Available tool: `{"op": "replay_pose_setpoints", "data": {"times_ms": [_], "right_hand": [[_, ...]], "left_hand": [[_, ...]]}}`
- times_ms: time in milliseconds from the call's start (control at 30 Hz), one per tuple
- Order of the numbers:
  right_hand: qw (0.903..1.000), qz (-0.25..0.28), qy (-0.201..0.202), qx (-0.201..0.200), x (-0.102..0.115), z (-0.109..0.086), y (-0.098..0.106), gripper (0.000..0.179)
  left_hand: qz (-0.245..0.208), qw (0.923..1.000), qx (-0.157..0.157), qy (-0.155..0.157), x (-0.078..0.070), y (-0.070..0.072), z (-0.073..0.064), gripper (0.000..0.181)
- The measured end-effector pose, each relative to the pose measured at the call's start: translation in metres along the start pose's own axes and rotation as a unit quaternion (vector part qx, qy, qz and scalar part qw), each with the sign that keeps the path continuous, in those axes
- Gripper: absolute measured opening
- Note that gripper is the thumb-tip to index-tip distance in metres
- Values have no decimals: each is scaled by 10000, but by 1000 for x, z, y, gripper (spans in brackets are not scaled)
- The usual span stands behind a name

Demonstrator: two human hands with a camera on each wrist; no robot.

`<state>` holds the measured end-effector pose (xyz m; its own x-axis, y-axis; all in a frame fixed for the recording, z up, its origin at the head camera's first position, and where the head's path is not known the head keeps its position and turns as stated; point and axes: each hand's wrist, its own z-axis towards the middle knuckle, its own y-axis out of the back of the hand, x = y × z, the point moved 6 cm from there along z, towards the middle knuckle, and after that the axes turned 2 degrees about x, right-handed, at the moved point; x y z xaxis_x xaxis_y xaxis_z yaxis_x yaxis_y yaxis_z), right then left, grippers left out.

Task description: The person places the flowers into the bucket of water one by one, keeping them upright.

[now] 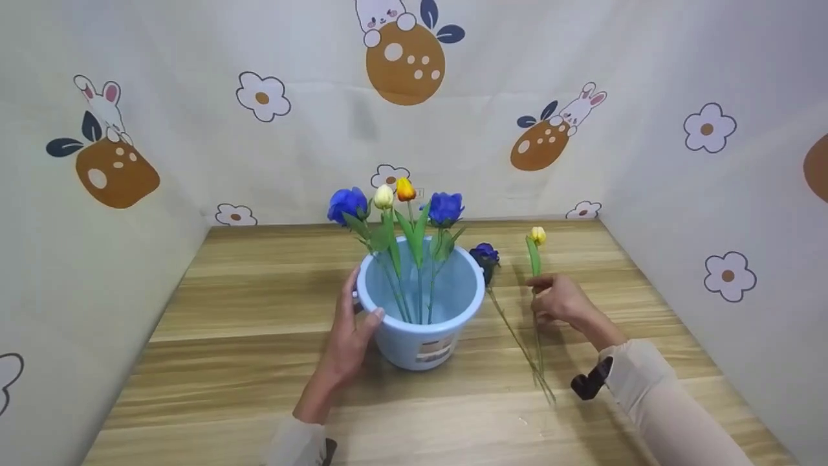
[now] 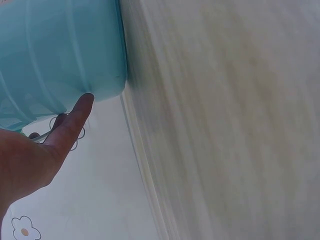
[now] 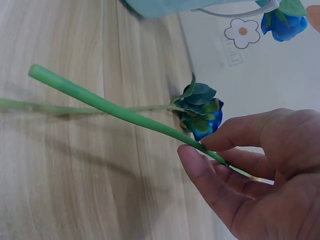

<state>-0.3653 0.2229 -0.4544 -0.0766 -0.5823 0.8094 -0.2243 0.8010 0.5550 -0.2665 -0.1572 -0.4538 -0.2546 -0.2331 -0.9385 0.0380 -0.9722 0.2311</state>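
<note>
A light blue bucket (image 1: pixel 414 349) stands upright on the table, holding two blue roses (image 1: pixel 445 208), a white tulip (image 1: pixel 383 197) and an orange tulip (image 1: pixel 405 189). My left hand (image 1: pixel 349 333) rests against its left side, thumb at the rim; the left wrist view shows a straight finger (image 2: pixel 75 120) touching the wall. To the right, my right hand (image 1: pixel 561 301) pinches the green stem of a yellow tulip (image 1: pixel 537 235). In the right wrist view, thumb and fingertips meet on the stem (image 3: pixel 125 114), whose cut end is raised above the table.
A dark blue rose (image 1: pixel 485 254) lies on the wooden table (image 1: pixel 246 362) between the bucket and my right hand, its stem running toward me. Printed cloth walls (image 1: pixel 310 142) stand behind and at both sides.
</note>
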Motion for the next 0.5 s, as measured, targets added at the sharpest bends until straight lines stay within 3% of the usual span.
{"op": "replay_pose_setpoints", "data": {"times_ms": [233, 500], "right_hand": [[9997, 1, 246, -43, 12, -3, -2, 63], [9962, 664, 563, 51, 34, -13, -1, 68]], "left_hand": [[13, 10000, -39, -55, 0, 1, -1, 81], [-37, 9999, -13, 113, 2, 0, -1, 83]]}}
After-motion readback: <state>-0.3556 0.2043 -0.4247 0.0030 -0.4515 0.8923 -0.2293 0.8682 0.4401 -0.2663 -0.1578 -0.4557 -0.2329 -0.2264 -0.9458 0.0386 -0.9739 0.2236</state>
